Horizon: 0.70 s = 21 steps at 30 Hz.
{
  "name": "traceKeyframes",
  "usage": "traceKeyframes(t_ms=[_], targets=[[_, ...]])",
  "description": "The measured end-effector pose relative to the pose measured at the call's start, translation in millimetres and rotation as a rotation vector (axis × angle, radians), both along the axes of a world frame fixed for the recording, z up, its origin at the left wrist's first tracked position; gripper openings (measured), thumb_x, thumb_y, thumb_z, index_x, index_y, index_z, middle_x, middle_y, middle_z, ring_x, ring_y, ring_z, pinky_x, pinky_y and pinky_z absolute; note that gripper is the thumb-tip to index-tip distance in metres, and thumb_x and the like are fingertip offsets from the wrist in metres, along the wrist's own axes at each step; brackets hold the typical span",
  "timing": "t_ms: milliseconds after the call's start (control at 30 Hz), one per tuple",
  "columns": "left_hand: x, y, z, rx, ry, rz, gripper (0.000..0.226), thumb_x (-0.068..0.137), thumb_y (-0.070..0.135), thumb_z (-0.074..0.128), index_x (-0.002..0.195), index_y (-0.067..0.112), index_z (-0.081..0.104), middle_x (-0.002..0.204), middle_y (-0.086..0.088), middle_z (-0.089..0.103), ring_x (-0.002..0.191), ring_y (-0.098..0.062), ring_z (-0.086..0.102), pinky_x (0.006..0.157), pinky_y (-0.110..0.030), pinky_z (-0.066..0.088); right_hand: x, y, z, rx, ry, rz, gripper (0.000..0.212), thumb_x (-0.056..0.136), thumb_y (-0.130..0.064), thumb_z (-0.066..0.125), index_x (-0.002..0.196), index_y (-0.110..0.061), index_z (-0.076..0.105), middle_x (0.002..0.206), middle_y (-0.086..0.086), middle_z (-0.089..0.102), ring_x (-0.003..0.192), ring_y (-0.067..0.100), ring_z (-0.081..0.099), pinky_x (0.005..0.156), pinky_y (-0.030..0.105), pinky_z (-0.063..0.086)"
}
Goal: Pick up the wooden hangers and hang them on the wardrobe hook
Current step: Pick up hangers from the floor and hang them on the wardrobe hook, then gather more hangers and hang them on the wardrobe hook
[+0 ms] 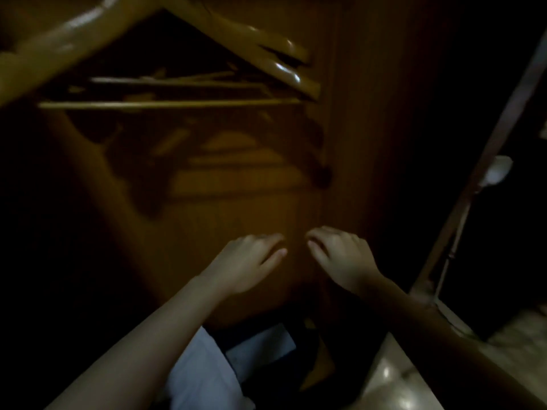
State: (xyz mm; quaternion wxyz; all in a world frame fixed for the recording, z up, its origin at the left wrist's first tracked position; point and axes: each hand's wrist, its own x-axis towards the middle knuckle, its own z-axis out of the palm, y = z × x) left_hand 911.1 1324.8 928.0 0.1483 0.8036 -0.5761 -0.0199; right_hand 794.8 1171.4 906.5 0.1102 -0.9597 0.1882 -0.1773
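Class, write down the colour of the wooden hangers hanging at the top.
The wooden hangers are glossy yellowish-brown; the head view shows them, dimly lit.

The wooden hangers crowd the upper left of the frame, their arms and crossbars overlapping with only narrow dark slots between them. Beneath them the wardrobe panel closes off the centre as a flat wall. Open air runs from the lowest crossbar down to the left grip and right grip, both empty, with a slim gap between them. A slanted door frame carrying a pale knob bounds the right side. White cloth fills the bottom centre.
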Motion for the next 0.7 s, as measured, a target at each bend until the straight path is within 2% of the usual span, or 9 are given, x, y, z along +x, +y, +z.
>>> traceKeyframes(t_ms=[67,133,333,367,467,533,600,667,700], targets=[[-17,-12,-35,0.115,0.074,-0.074,0.031,0.098,0.037,0.036,0.123,0.024,0.049,0.094,0.006,0.06,0.068,-0.001,0.053,0.063,-0.02,0.04,-33,-5,-35,0.111,0.127,-0.046,0.026,0.096,-0.032,0.041,0.118,-0.028,0.055,0.117,-0.005,0.063,0.103,0.018,0.061,0.08,0.03,0.045],[-37,-23,-71,0.218,0.159,-0.121,0.03,0.098,0.037,0.037,0.12,0.023,0.051,0.086,0.004,0.059,0.058,0.0,0.046,0.06,-0.024,0.039,-69,-8,-69,0.223,0.237,-0.092,0.024,0.096,-0.03,0.04,0.114,-0.027,0.056,0.111,-0.002,0.064,0.097,0.018,0.061,0.072,0.027,0.041],[-128,-37,-173,0.497,0.437,-0.163,0.032,0.097,0.034,0.041,0.12,0.015,0.054,0.082,0.001,0.056,0.065,-0.01,0.05,0.058,-0.027,0.04,-203,-2,-168,0.434,0.473,-0.321,0.029,0.094,-0.033,0.042,0.119,-0.03,0.055,0.116,-0.001,0.064,0.103,0.024,0.062,0.082,0.033,0.05],[-146,-36,-190,0.553,0.474,-0.168,0.032,0.097,0.033,0.041,0.12,0.014,0.054,0.086,-0.002,0.058,0.067,-0.011,0.051,0.061,-0.027,0.041,-229,3,-184,0.486,0.492,-0.364,0.029,0.095,-0.034,0.042,0.12,-0.029,0.055,0.116,-0.001,0.064,0.103,0.023,0.062,0.083,0.032,0.05],[-201,-27,-237,0.656,0.572,-0.138,0.032,0.096,0.033,0.044,0.117,0.012,0.056,0.111,-0.009,0.061,0.098,-0.02,0.057,0.081,-0.029,0.048,-311,24,-225,0.641,0.547,-0.494,0.029,0.095,-0.034,0.044,0.121,-0.027,0.055,0.118,0.0,0.064,0.104,0.021,0.062,0.085,0.03,0.048],[-238,-14,-265,0.705,0.621,-0.117,0.029,0.097,0.027,0.045,0.113,0.008,0.059,0.109,-0.008,0.06,0.096,-0.016,0.054,0.076,-0.024,0.044,-367,42,-251,0.743,0.596,-0.575,0.031,0.095,-0.034,0.043,0.122,-0.025,0.055,0.119,0.002,0.063,0.105,0.022,0.061,0.085,0.03,0.046],[-272,3,-293,0.794,0.652,-0.086,0.022,0.097,0.022,0.045,0.094,0.007,0.061,0.094,-0.009,0.061,0.084,-0.015,0.053,0.074,-0.027,0.045,-424,64,-274,0.845,0.634,-0.667,0.031,0.095,-0.032,0.044,0.122,-0.022,0.055,0.12,0.004,0.062,0.105,0.024,0.06,0.085,0.031,0.047],[-300,23,-320,0.862,0.651,-0.047,0.029,0.096,0.021,0.045,0.067,0.018,0.047,0.073,-0.005,0.052,0.072,-0.02,0.053,0.067,-0.029,0.043,-476,88,-293,0.942,0.662,-0.766,0.032,0.095,-0.031,0.044,0.122,-0.02,0.056,0.119,0.006,0.062,0.103,0.025,0.061,0.085,0.032,0.049],[-311,32,-333,0.887,0.635,-0.036,0.033,0.095,0.02,0.046,0.062,0.021,0.041,0.07,-0.005,0.048,0.073,-0.025,0.055,0.066,-0.028,0.041,-500,101,-303,0.995,0.673,-0.806,0.032,0.095,-0.03,0.043,0.122,-0.019,0.057,0.119,0.006,0.062,0.102,0.025,0.061,0.084,0.031,0.049]])
